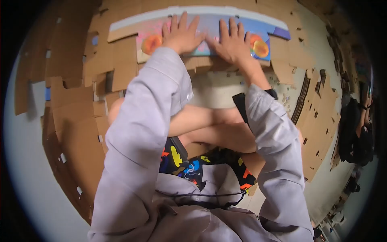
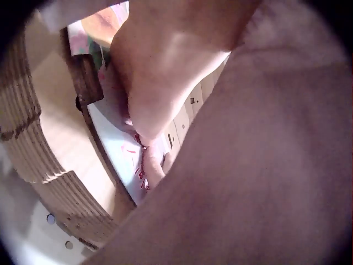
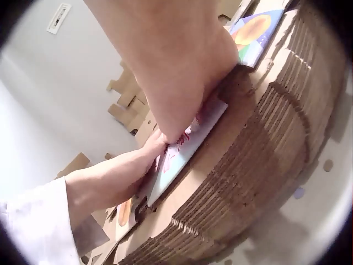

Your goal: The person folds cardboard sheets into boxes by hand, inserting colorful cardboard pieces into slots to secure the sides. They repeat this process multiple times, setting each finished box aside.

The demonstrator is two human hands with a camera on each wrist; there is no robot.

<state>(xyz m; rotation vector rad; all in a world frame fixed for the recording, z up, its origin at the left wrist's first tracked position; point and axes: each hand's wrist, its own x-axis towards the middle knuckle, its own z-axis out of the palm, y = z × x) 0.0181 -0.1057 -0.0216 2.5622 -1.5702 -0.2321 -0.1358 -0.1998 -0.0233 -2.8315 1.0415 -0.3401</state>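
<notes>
Two bare hands lie flat on one printed cardboard sheet [image 1: 262, 30], which is on top of a thick stack of brown cardboard [image 3: 237, 160] in front of the seated person. The left hand [image 1: 181, 36] is open, with its fingers spread and pointing away from the body; it presses on the sheet and grips nothing. The right hand [image 1: 231, 46] is open in the same manner, its fingers also spread on the sheet, and it too has hold of nothing. The two thumbs meet near the middle of the sheet, over some red lettering [image 3: 183, 141]. The sheet has pink and blue colours, a white strip along its far edge, and one round orange picture near each end, the left one [image 1: 151, 43] beside the left hand and the right one [image 1: 260, 47] beside the right hand. Between the stack and the crossed legs [image 1: 217, 121] there is pale floor [image 1: 217, 86], with small round pieces [image 1: 286, 97] scattered toward the right. More brown cardboard [image 1: 76, 133] lies at the left, and layered cardboard [image 1: 318, 121] lies at the right.
</notes>
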